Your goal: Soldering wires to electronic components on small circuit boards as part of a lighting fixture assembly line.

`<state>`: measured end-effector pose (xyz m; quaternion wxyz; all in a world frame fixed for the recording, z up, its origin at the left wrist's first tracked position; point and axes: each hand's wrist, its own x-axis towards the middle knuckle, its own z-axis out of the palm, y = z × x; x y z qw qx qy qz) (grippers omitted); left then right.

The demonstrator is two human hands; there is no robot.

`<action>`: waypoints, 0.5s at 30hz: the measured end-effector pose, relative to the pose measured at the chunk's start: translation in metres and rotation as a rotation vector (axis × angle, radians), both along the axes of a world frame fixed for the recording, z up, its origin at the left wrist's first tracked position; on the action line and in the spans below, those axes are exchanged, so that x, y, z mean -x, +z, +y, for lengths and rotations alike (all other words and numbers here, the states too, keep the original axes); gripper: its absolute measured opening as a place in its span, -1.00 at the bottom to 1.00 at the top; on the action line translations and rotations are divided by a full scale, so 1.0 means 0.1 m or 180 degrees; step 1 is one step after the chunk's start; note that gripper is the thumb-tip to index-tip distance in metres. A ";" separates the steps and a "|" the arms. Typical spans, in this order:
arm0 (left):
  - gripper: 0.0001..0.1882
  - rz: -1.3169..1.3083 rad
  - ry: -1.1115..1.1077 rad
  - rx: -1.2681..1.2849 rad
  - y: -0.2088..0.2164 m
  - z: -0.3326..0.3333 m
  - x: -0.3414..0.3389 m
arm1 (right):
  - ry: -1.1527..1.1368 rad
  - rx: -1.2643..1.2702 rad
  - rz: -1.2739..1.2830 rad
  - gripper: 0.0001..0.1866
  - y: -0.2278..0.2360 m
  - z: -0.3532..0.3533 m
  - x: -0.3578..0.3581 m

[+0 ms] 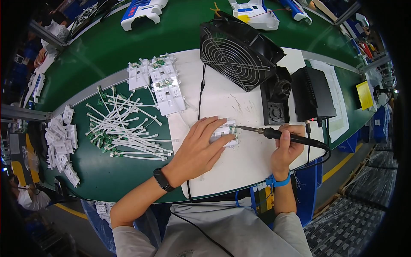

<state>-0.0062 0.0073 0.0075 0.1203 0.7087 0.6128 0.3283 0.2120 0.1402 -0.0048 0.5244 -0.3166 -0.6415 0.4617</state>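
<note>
In my right hand (pixel 287 147) I grip a black soldering iron (pixel 274 133), its metal tip pointing left. The tip meets the right part of a small green circuit board (pixel 233 129) on a white plastic housing (pixel 231 142). My left hand (pixel 201 147) lies over that housing with fingers stretched out, pressing it on the white work sheet (pixel 222 177); the palm and fingers cover much of the housing. Several white housings with green boards (pixel 167 92) sit up and to the left. Left of my left hand lies a pile of white cables with green boards (pixel 124 128).
A black fan (pixel 235 49) stands behind my hands. A black soldering iron stand (pixel 276 98) and a black box-shaped unit (pixel 312 96) are at the right. More white plastic parts (pixel 61 141) are heaped at far left. White-blue casings (pixel 143 12) rest on the green conveyor (pixel 98 51) beyond.
</note>
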 end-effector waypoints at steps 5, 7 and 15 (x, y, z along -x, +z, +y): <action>-0.62 0.0016 0.0001 0.0010 0.00 0.01 0.00 | 0.0050 -0.0037 -0.0005 -0.84 -0.03 0.01 0.00; -0.62 0.0009 0.0012 0.0018 -0.01 0.01 -0.01 | 0.0010 -0.0046 0.0011 -0.84 -0.02 0.00 0.01; -0.61 0.0068 0.0010 -0.0010 0.01 0.02 -0.01 | -0.0301 -0.0054 0.0164 -0.86 -0.01 0.01 0.00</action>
